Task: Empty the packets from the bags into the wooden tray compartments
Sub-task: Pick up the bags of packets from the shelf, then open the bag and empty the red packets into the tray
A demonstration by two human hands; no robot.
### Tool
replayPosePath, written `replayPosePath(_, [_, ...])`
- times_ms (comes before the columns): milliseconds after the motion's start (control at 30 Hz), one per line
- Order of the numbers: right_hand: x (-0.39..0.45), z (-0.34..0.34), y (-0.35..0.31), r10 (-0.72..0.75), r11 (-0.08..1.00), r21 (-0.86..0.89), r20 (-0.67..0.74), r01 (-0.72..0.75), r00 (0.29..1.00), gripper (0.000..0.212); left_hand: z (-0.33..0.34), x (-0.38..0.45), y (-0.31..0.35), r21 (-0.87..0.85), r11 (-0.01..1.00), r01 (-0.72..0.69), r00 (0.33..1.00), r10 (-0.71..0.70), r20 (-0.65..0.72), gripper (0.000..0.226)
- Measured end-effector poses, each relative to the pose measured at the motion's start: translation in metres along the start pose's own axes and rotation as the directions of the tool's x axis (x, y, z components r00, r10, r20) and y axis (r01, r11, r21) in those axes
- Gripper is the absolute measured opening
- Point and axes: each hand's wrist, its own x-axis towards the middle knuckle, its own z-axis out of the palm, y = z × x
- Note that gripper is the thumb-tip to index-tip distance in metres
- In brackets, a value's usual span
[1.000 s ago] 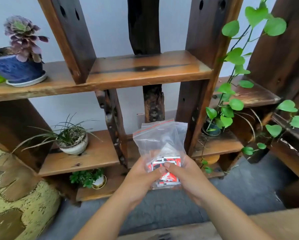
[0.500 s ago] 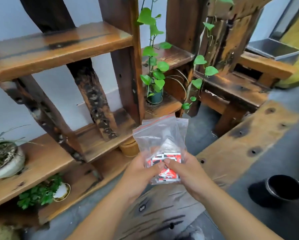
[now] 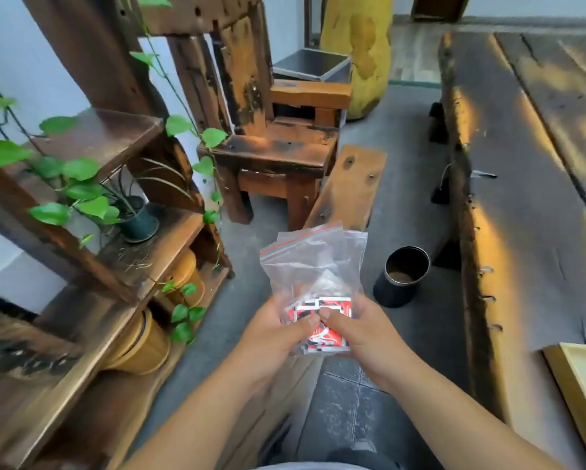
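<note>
Grey floor (image 3: 403, 184) runs up the middle between a dark wooden plant shelf (image 3: 91, 239) on the left and a long, worn bench (image 3: 529, 205) on the right, leaving an open lane ahead. At the bench's near right corner, the pale edge of the wooden tray (image 3: 576, 395) shows, cut off by the frame. A black cup (image 3: 403, 276) stands on the floor just beside the bench's left edge. A small wooden chair (image 3: 278, 154) and a leaning plank (image 3: 349, 191) close the far end of the lane.

Both hands hold the clear bags (image 3: 313, 266) in mid-air over the floor, well apart from the tray. The bags stand upright, long axis vertical, red zip strip at the top tilting slightly right. Red-and-white packets (image 3: 322, 325) sit bunched at the bottom. The left hand (image 3: 278, 337) and right hand (image 3: 359, 330) pinch the lower part, fingers curled behind, thumbs meeting in front over the packets.
</note>
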Motion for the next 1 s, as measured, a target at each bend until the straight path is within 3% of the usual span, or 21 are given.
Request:
replayPosePath(133, [0.000, -0.060, -0.011, -0.031, 0.999, 0.023, -0.134, 0.034, 0.991, 0.027, 0.052, 0.048, 0.001, 0.050, 0.998, 0.046, 0.985, -0.054, 0.167, 0.048])
replayPosePath(400, [-0.010, -0.167, -0.028, -0.116, 0.988, 0.060, -0.339, 0.145, 0.934, 0.029, 0.159, 0.128, -0.011, 0.126, 0.979, 0.163, 0.891, -0.200, 0.408, 0.063])
replayPosePath(667, [-0.040, -0.255, -0.019, -0.097, 0.972, 0.123, -0.572, 0.202, 0.814, 0.026, 0.268, 0.172, -0.026, 0.253, 0.930, 0.267, 0.678, -0.368, 0.637, 0.058])
replayPosePath(767, [-0.050, -0.282, -0.012, -0.075, 0.968, 0.129, -0.665, 0.213, 0.743, 0.037, 0.305, 0.184, -0.034, 0.339, 0.910, 0.240, 0.608, -0.413, 0.678, 0.050])
replayPosePath(900, [-0.055, -0.314, -0.003, -0.054, 0.951, 0.154, -0.771, 0.269, 0.635, 0.017, 0.347, 0.204, -0.050, 0.408, 0.877, 0.255, 0.530, -0.480, 0.699, 0.046])
replayPosePath(1000, [-0.048, -0.334, 0.003, -0.050, 0.944, 0.159, -0.796, 0.289, 0.603, 0.028, 0.371, 0.226, -0.062, 0.452, 0.853, 0.261, 0.459, -0.522, 0.719, 0.052])
